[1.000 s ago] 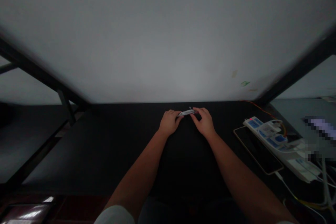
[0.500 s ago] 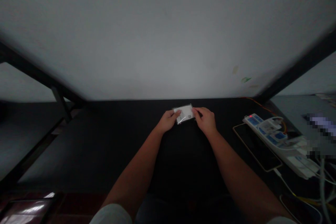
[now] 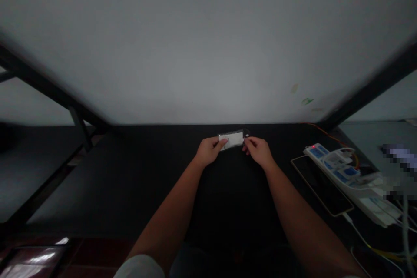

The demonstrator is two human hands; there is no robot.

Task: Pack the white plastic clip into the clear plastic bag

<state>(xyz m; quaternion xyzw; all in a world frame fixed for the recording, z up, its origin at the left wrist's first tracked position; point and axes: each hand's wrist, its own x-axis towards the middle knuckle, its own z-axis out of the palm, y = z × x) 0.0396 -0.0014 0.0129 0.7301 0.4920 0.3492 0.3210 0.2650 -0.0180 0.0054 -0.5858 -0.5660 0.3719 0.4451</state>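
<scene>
Blk tabletop (image 3: 146,173) against grey wall (image 3: 202,43). L hand (image 3: 208,151) pinches white pkt (image 3: 231,140), far-centre; R fingertips at its right end, grip unclear. Pkt's left edge partly hidden by L thumb. Pixelated obj. (image 3: 402,156) far right, unreadable.

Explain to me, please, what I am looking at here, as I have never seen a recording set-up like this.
There is no robot: these are a person's two bare hands, seen from one camera worn on the head, looking forward and down. The left hand holds a small flat white packet, which looks wrapped in clear film. The right hand has its fingers at the packet's right end; whether they grip it is too small to tell. Both are above a black table in front of a pale wall. To the right lie a phone with a dark screen and a white cable attached, and a power strip with several leads.
</scene>
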